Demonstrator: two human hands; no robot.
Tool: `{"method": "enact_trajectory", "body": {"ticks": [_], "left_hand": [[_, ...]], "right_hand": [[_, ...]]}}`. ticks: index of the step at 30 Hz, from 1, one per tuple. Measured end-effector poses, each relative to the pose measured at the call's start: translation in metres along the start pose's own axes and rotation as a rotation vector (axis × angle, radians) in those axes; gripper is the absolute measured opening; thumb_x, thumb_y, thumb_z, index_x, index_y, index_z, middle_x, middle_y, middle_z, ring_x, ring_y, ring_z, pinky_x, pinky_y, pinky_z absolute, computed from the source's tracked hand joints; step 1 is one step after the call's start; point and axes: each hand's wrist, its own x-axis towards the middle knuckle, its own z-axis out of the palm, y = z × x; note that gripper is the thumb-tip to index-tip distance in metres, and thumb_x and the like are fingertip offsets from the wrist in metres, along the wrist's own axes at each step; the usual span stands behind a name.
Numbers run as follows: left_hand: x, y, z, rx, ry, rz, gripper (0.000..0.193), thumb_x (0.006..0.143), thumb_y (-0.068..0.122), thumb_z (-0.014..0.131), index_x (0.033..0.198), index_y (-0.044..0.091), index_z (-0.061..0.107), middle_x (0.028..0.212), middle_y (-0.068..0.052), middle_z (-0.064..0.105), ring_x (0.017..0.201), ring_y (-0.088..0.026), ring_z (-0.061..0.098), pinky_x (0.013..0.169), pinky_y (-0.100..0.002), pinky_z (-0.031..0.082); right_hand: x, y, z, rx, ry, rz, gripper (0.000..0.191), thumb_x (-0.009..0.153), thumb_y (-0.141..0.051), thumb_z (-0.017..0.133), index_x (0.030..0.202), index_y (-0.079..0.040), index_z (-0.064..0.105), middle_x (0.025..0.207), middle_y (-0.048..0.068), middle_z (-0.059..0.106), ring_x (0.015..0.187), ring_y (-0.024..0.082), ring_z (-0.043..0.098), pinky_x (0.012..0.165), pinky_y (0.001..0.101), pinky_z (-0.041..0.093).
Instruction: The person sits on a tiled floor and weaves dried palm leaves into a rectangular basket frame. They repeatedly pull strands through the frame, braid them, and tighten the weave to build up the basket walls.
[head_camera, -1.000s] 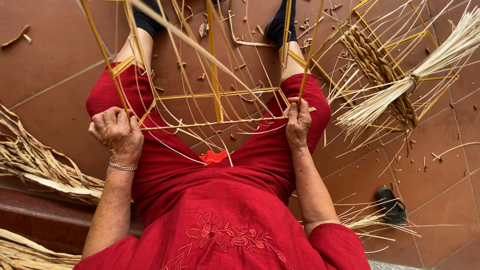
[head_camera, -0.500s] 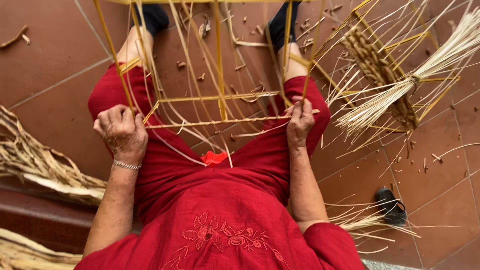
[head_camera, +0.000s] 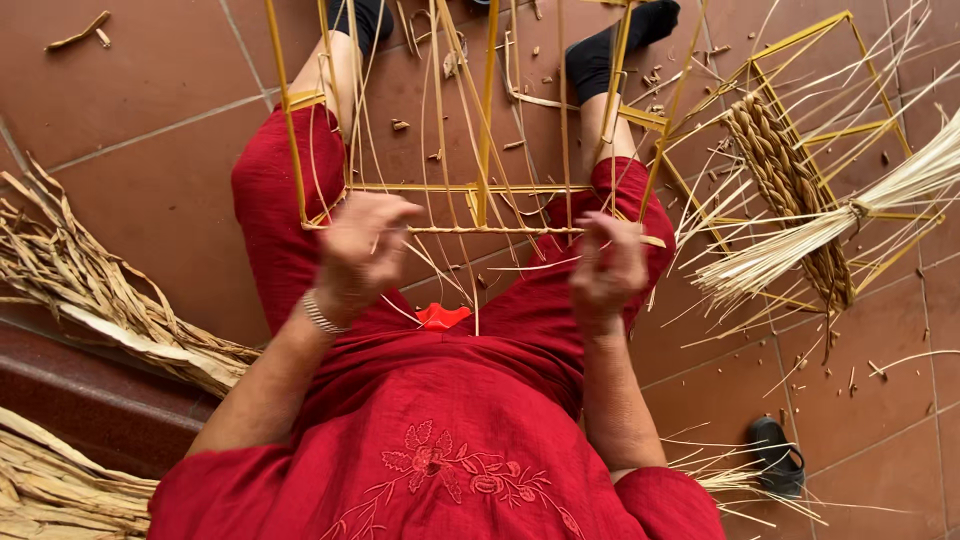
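I sit in red clothes with a yellow stick frame (head_camera: 480, 188) standing between my knees. Thin straw strands (head_camera: 452, 120) run up and down across it, and a woven row lies along its lower bar. My left hand (head_camera: 360, 255) is motion-blurred just below the frame's lower left corner, its fingers curled on strands there. At the lower right corner my right hand (head_camera: 608, 268) has its fingers closed around strands. A small red object (head_camera: 442, 316) lies on my lap between the hands.
A second yellow frame (head_camera: 800, 40) with a braided panel (head_camera: 790, 170) lies on the tiles at right, under a tied bundle of pale straw (head_camera: 850, 215). Dried leaves (head_camera: 90, 310) pile up at left beside a dark step (head_camera: 70, 390). A black sandal (head_camera: 775, 455) lies at lower right.
Both hands have left the outer sides of my knees and moved inward to the frame's lower bar. The left hand travelled further, to the right, and is blurred with motion.
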Motion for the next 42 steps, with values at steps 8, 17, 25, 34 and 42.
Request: {"method": "enact_trajectory", "body": {"ticks": [8,17,25,34,42], "left_hand": [[0.054,-0.017,0.064,0.270,-0.157,0.157,0.027,0.083,-0.005,0.067,0.109,0.000,0.064,0.107,-0.015,0.070,0.100,-0.031,0.069,0.092,-0.039,0.060],[0.104,-0.027,0.100,0.135,-0.230,-0.235,0.017,0.098,0.008,0.062,0.110,-0.004,0.062,0.082,-0.019,0.071,0.071,-0.035,0.072,0.063,-0.044,0.058],[0.153,-0.027,0.112,-0.003,-0.287,-0.404,0.021,0.098,0.014,0.056,0.088,0.000,0.069,0.067,-0.013,0.072,0.064,-0.025,0.075,0.066,-0.041,0.061],[0.163,-0.025,0.115,0.090,-0.223,-0.356,0.018,0.089,0.002,0.061,0.106,-0.003,0.066,0.074,-0.015,0.072,0.063,-0.022,0.070,0.056,-0.035,0.058],[0.167,-0.040,0.082,-0.748,-0.329,-0.747,0.012,0.086,0.007,0.079,0.094,0.004,0.071,0.074,-0.006,0.076,0.055,-0.006,0.067,0.045,-0.021,0.051]], "right_hand": [[0.012,0.013,0.061,-0.215,-0.436,-0.448,0.011,0.095,-0.001,0.066,0.104,-0.005,0.064,0.107,0.011,0.071,0.097,0.025,0.070,0.097,0.0438,0.050],[0.021,0.026,0.074,-0.371,-0.376,-0.249,0.009,0.098,-0.019,0.071,0.101,-0.010,0.071,0.087,0.003,0.073,0.078,0.021,0.065,0.079,0.0388,0.043],[0.029,0.008,0.106,-0.331,-0.262,-0.130,0.015,0.092,-0.021,0.072,0.080,-0.013,0.067,0.063,0.003,0.063,0.062,0.021,0.059,0.075,0.0405,0.041],[0.047,0.002,0.112,-0.459,-0.422,-0.027,0.023,0.095,-0.025,0.070,0.080,-0.008,0.065,0.049,0.006,0.061,0.042,0.021,0.056,0.063,0.0430,0.046],[0.049,0.019,0.099,0.505,-0.623,0.660,0.016,0.097,-0.017,0.074,0.108,-0.005,0.072,0.080,0.005,0.078,0.071,0.008,0.071,0.064,0.0214,0.055]]}}
